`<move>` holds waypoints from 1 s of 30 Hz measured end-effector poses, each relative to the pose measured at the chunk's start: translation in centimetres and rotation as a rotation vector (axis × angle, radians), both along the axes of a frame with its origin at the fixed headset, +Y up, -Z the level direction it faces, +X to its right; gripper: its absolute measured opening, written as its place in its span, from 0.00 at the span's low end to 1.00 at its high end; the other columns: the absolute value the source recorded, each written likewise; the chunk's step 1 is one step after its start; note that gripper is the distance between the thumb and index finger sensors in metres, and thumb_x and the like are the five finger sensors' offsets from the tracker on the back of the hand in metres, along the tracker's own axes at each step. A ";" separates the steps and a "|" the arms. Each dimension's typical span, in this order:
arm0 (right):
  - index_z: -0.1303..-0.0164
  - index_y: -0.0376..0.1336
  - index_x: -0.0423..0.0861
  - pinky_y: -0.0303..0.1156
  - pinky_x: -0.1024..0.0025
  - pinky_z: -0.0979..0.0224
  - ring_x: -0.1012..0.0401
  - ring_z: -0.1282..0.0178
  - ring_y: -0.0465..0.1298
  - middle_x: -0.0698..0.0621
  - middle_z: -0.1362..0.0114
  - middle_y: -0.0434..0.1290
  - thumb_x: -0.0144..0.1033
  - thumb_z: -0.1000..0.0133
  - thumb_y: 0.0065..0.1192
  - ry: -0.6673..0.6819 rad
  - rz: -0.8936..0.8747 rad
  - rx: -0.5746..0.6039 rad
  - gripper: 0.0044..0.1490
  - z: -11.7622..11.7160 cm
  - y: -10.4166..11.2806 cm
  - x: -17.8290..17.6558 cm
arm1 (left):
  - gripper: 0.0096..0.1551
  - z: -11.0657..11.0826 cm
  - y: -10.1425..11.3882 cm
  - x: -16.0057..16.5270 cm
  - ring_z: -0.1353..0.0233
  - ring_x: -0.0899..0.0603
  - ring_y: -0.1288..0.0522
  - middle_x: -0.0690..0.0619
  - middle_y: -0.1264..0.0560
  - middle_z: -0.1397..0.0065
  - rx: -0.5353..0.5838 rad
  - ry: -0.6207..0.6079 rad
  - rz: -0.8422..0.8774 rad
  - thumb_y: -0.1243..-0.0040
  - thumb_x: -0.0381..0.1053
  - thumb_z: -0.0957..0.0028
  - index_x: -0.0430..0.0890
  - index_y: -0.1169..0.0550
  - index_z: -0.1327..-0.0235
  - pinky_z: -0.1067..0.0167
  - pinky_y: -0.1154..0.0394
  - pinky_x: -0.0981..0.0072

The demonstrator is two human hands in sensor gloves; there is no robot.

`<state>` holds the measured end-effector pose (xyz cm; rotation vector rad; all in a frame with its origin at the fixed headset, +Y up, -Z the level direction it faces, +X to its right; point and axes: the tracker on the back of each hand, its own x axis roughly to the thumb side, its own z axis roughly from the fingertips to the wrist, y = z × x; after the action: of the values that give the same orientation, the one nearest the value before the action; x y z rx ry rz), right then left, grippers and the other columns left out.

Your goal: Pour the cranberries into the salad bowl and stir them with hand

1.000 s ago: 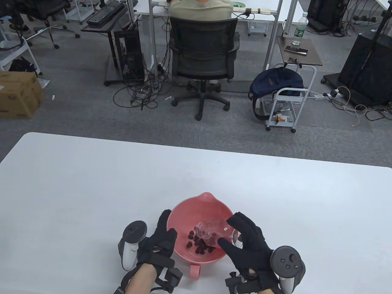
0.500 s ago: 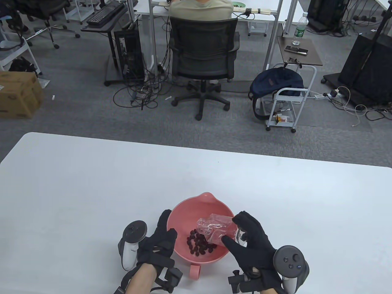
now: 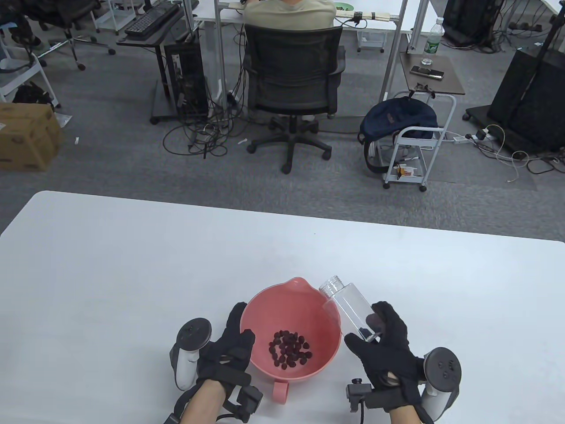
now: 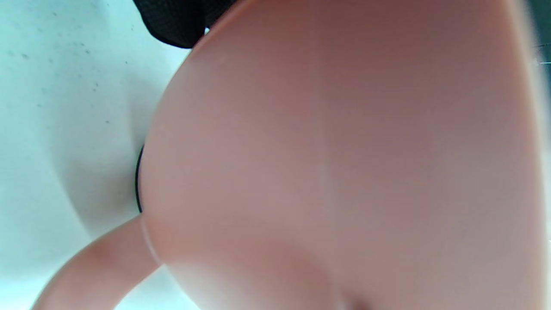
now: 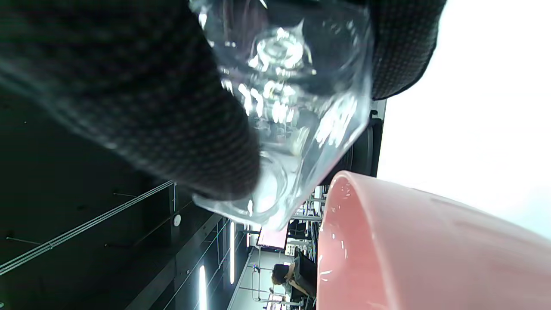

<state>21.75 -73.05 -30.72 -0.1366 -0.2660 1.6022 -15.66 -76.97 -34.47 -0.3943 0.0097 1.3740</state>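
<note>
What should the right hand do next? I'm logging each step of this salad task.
Probably set the empty bottle down on the table right of the bowl. The cranberries already lie in the bowl, the right hand holds the bottle, and the left hand steadies the bowl, so stirring needs a free hand.

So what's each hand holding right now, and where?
Right hand grips the empty clear bottle at its base end. Left hand rests against the pink bowl's outer wall.

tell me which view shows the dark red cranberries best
The table view: the dark red cranberries lie heaped in the pink plastic bowl. Both wrist views see only that bowl's outer wall, no berries.
</note>
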 end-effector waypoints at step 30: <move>0.26 0.56 0.58 0.74 0.51 0.25 0.48 0.21 0.70 0.50 0.23 0.67 0.50 0.63 0.92 -0.249 0.169 -0.262 0.59 -1.4 -4.3 2.2 | 0.39 0.0 0.1 0.0 0.15 0.30 0.48 0.42 0.54 0.10 -0.006 -0.002 -0.004 0.55 0.50 0.34 0.60 0.59 0.17 0.22 0.39 0.41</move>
<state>23.94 -77.38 -32.14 -0.5296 -0.2636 1.7848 -15.65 -76.84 -34.51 -0.4004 0.0131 1.3704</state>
